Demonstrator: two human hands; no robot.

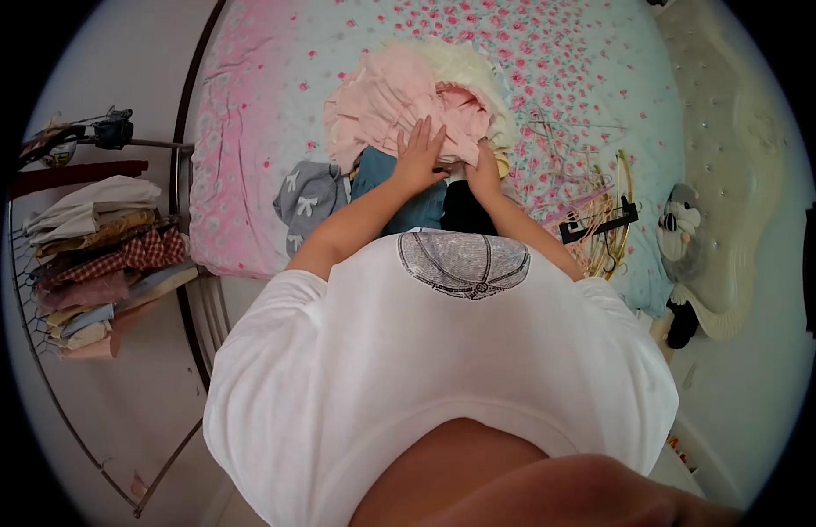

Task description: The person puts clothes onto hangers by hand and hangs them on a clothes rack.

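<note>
A light pink ruffled garment (pixel 386 92) lies spread over a pile of clothes on the bed; whether it is a skirt or a dress I cannot tell. My left hand (pixel 419 160) rests flat on its near part with the fingers apart. At its near right corner, my right hand (pixel 483 174) grips the fabric, its fingers partly hidden. Beneath and behind the pink garment shows a cream fluffy piece (pixel 465 63). Blue-teal cloth (pixel 373 171) and black cloth (pixel 465 211) stick out nearer to me. A grey garment with white bows (pixel 311 198) sits left of the pile.
Loose hangers (pixel 605 228) lie in a heap on the right of the floral bed sheet (pixel 566 53). The tufted headboard (pixel 724 132) stands at the right, with a plush toy (pixel 680 220) beside it. On the left, a rack holds several hanging clothes (pixel 118 255).
</note>
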